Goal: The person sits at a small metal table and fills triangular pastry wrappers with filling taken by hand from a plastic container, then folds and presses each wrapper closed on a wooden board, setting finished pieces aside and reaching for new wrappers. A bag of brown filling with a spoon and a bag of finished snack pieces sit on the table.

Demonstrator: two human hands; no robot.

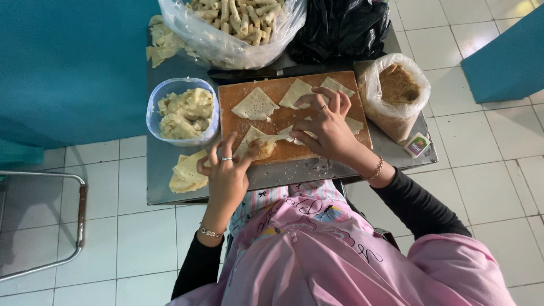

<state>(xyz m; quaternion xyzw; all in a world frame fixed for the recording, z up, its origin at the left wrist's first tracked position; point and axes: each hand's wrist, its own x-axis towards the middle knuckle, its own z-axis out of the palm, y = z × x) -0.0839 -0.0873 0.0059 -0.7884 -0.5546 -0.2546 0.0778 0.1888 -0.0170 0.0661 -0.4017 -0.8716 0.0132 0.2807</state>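
Both hands pinch one filled dough wrapper [262, 143] at the near edge of the wooden cutting board [283, 116]: the left hand [226, 173] at its 7 o'clock, the right hand [326, 127] at its 3 o'clock. A plastic tub of filling [184, 113] stands at the board's 9 o'clock on the table [317, 170].

The right hand [326, 127] covers most of the wrapper [356, 125] beneath it, the top edge cuts off the clear bag of rolled sticks [235, 25] and the black bag [340, 22] — the small packet's [417, 145] print is too tiny to make out.
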